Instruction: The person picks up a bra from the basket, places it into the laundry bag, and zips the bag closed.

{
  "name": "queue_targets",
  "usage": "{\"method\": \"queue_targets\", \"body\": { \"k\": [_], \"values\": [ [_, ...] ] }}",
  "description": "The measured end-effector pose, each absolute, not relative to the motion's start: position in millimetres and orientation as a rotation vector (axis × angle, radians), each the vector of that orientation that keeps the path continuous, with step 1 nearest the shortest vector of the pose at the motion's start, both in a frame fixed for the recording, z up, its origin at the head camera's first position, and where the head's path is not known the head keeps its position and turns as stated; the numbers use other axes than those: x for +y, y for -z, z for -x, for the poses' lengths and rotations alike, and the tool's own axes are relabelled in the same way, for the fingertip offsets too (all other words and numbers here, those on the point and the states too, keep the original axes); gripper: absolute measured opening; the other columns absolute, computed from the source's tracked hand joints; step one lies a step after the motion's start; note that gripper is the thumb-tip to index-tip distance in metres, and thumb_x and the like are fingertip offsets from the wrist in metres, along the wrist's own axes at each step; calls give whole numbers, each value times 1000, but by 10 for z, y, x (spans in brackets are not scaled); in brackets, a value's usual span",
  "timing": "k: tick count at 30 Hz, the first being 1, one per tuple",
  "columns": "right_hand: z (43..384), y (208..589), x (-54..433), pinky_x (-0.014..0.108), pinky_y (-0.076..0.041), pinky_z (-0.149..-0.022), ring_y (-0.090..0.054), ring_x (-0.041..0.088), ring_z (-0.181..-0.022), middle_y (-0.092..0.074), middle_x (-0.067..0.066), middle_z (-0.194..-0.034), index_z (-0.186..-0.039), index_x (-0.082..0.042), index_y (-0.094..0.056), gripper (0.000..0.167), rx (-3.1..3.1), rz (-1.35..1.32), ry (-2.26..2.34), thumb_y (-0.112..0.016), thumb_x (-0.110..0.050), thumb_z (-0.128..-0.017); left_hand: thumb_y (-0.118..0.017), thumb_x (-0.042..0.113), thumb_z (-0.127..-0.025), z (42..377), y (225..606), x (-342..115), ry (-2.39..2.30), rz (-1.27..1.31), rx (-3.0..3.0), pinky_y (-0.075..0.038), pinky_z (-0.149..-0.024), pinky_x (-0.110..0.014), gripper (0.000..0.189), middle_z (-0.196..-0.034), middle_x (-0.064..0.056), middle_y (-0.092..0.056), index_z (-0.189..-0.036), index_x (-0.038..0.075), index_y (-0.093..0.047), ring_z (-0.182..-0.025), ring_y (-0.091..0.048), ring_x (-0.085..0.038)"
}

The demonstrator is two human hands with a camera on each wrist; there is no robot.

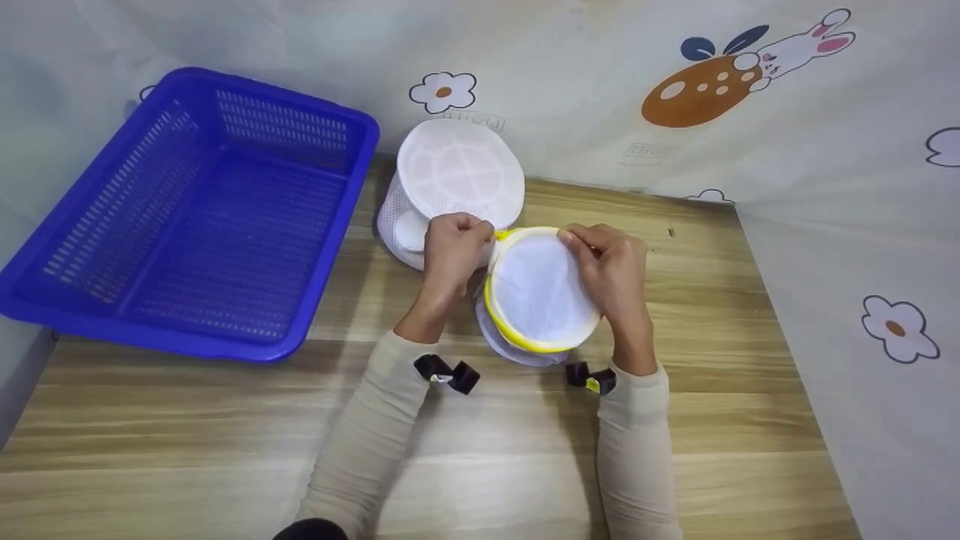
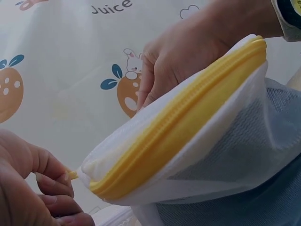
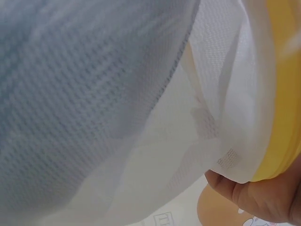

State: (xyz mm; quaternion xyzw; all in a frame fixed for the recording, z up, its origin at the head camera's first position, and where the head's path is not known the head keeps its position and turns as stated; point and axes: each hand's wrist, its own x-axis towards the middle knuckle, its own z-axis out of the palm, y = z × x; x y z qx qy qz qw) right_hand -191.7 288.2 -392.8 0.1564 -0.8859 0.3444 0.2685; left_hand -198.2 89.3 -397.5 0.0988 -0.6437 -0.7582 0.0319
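A round white mesh laundry bag point(image 1: 547, 289) with a yellow zipper point(image 2: 183, 125) round its top stands between the two hands. My left hand point(image 1: 456, 251) pinches the small yellow zipper pull point(image 2: 72, 174) at the bag's far left edge. On the far right side of the rim, my right hand point(image 1: 615, 270) grips the bag, thumb on top of the lid. In the left wrist view the zipper looks closed along the side that shows. The thin mesh body point(image 3: 84, 94) hangs loose below the rim and fills much of the right wrist view.
Behind the left hand stands a second white mesh bag point(image 1: 461, 169), its round lid tilted up. A large blue plastic basket point(image 1: 240, 240) sits at the left. The wooden table point(image 1: 720, 420) meets a patterned wall covering point(image 1: 570, 90) at the back and right.
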Motion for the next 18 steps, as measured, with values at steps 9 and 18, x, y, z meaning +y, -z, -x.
{"method": "queue_targets", "body": {
  "k": [9,18],
  "values": [
    [1910,3927,2883,16,-43,-53,-63,16,-61,-71,10,-76,-87,-3,-77,12,-2381,-405,-936,-74,-14,-84,-57,-4,-74,1985,3983,896,2344,-303,-1976,-35,-44,-22,22,-56,-2,-51,-54,5,-56,-56,-48,-16],
    [1924,3919,2868,25,-48,-55,-65,17,-65,-71,9,-77,-87,-3,-77,12,-2357,-414,-890,-74,-14,-84,-56,-2,-74,1982,3969,888,2309,-296,-2005,-36,-45,-22,18,-55,-2,-51,-56,0,-58,-60,-50,-18]
  ]
}}
